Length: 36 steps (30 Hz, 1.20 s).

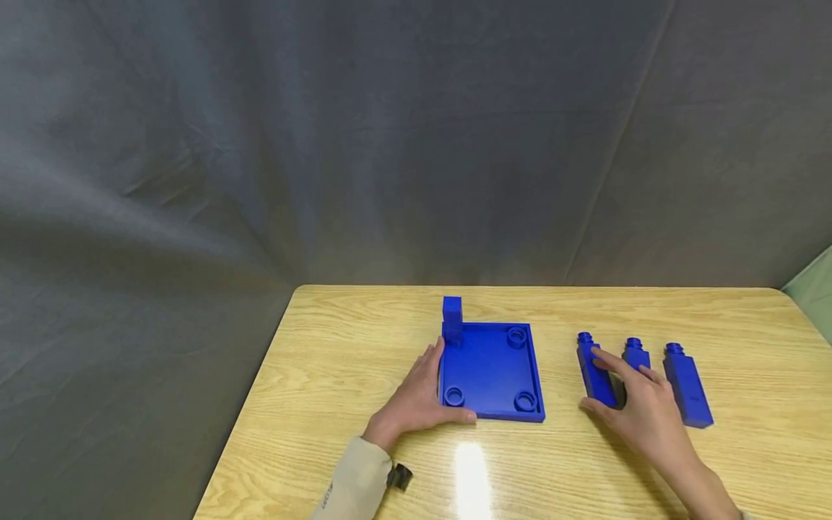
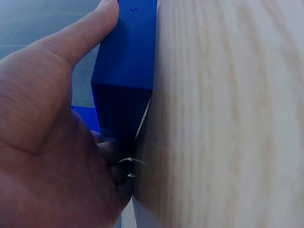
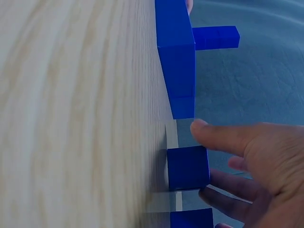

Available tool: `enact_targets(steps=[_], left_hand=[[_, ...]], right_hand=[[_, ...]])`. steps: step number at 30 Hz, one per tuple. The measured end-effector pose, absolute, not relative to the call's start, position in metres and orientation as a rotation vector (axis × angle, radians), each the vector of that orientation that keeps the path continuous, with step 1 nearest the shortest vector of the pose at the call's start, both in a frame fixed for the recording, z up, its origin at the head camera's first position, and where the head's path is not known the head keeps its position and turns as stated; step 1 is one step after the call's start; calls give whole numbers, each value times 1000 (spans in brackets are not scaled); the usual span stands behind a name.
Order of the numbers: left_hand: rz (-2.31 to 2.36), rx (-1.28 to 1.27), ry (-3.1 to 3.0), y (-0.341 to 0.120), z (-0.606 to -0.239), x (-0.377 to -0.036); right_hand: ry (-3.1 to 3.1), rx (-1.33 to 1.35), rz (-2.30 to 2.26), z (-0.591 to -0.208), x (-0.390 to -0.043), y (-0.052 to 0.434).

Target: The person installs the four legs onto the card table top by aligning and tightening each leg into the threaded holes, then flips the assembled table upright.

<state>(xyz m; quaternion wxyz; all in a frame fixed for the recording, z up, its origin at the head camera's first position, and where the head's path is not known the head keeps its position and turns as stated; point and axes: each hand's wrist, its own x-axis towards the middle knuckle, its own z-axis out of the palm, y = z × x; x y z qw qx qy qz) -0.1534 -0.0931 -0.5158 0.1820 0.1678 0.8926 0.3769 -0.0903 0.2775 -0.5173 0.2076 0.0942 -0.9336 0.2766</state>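
On a wooden table (image 1: 338, 347), a person's left hand (image 1: 419, 401) rests with relaxed fingers against the left edge of a flat blue base plate (image 1: 490, 368), which has one blue post (image 1: 451, 318) standing in its far left corner. To the right lie three more blue posts in a row. The right hand (image 1: 640, 408) is grasping the leftmost post (image 1: 594, 372), thumb and fingers on either side of it.

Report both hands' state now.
Left hand: open, resting against the blue base plate.
Right hand: grip closing round the leftmost blue peg.
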Motion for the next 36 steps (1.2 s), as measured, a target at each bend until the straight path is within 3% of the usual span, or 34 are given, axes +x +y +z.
enact_targets(steps=[36], left_hand=[[1063, 480, 2513, -93, -515, -153]], right_hand=[[-2598, 290, 608, -523, -87, 270]])
